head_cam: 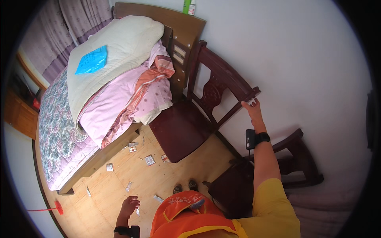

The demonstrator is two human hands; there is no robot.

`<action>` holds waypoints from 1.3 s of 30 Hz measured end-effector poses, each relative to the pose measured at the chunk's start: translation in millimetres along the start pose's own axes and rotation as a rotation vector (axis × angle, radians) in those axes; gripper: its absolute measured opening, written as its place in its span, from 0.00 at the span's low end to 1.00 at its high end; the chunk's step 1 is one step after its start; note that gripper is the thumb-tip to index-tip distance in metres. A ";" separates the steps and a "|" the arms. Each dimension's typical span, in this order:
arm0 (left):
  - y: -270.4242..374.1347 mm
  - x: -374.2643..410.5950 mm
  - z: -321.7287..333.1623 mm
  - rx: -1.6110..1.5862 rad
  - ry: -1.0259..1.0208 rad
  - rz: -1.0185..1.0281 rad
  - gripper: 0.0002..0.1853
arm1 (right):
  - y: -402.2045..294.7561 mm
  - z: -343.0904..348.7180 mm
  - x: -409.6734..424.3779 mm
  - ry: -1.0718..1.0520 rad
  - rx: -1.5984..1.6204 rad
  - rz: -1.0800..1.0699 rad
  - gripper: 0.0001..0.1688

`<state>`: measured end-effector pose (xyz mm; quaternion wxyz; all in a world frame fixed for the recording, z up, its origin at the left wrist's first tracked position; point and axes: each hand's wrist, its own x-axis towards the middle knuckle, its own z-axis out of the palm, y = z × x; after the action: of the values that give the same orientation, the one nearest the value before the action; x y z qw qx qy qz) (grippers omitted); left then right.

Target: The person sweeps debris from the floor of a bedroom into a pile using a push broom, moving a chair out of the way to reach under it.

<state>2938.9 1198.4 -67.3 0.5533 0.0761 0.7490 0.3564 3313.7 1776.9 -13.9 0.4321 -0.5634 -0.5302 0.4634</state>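
My right hand [253, 111] reaches up to the backrest of a dark red wooden chair [181, 131]. Its fingers are spread at the outer post of the backrest; whether they touch the wood I cannot tell. Low in the view, my left hand [129, 205] hangs over the floor with loosely bent fingers and nothing visible in it. A small wrapper [137, 211] shows just below its fingertips, seemingly on the floor. A second dark wooden chair [235, 187] stands close to my right side, partly covered by my arm.
Left of the chair is a bed with a floral cover [62, 125], a cream quilt [125, 44], pink bedding [119, 101] and a blue plastic packet [93, 61]. Small boxes [149, 160] and wrappers litter the wooden floor [104, 205]. A red broom head [59, 208] lies at lower left.
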 end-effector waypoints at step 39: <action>146.9 -43.2 49.9 0.261 -0.669 0.028 0.35 | 32.7 -31.8 -598.7 -0.003 -0.527 0.238 0.16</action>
<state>2958.1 1306.8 50.3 0.7485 0.2691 0.5646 0.2206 3346.3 1177.5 -1.2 0.2125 -0.7139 -0.5631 0.3580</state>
